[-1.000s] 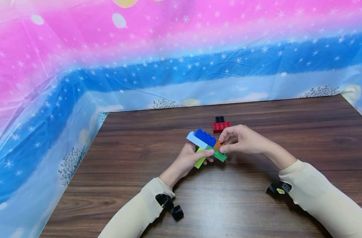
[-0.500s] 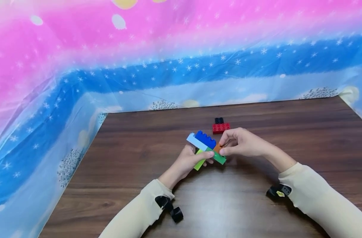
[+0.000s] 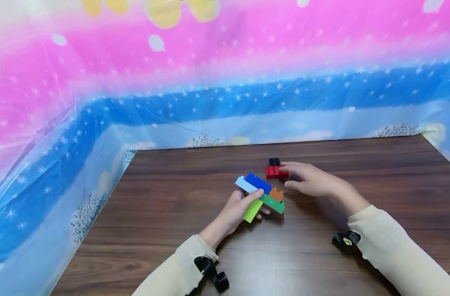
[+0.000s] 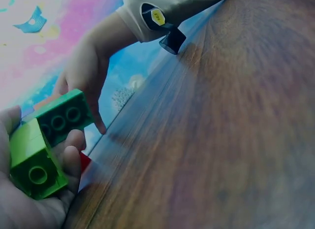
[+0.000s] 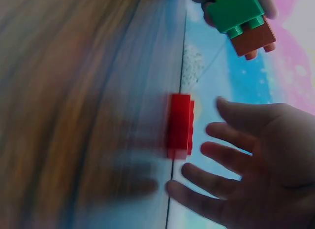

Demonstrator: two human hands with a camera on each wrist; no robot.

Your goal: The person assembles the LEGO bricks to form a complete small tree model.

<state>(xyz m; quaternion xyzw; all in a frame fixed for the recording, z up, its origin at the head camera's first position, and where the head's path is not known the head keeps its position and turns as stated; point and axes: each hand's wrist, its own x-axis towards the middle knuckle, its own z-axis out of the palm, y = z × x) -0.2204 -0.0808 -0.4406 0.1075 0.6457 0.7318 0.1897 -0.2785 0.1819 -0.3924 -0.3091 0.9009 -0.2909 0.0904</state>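
Note:
In the head view my left hand point(image 3: 234, 210) grips a model of joined toy building bricks, its thumb lying across the top. It consists of a light blue brick point(image 3: 245, 184), a blue brick point(image 3: 258, 183), an orange brick point(image 3: 276, 194), a green brick point(image 3: 273, 203) and a lime brick point(image 3: 252, 211). My right hand point(image 3: 316, 180) hovers with fingers spread beside a red brick point(image 3: 272, 172), holding nothing. Its fingertips overlap the red brick's right end in the head view; the right wrist view shows a gap between them and the brick point(image 5: 180, 125).
Just behind the red brick sits a small black brick point(image 3: 274, 162). Both lie on a dark wood table point(image 3: 165, 197). A patterned pink and blue cloth point(image 3: 210, 98) hangs along the back and left edges. Each sleeve has a black wrist device, such as the left one point(image 3: 211, 273).
My right hand has let go of the orange brick, which stays on the model, and has moved away toward the red brick with fingers spread. The head view has tilted up slightly.

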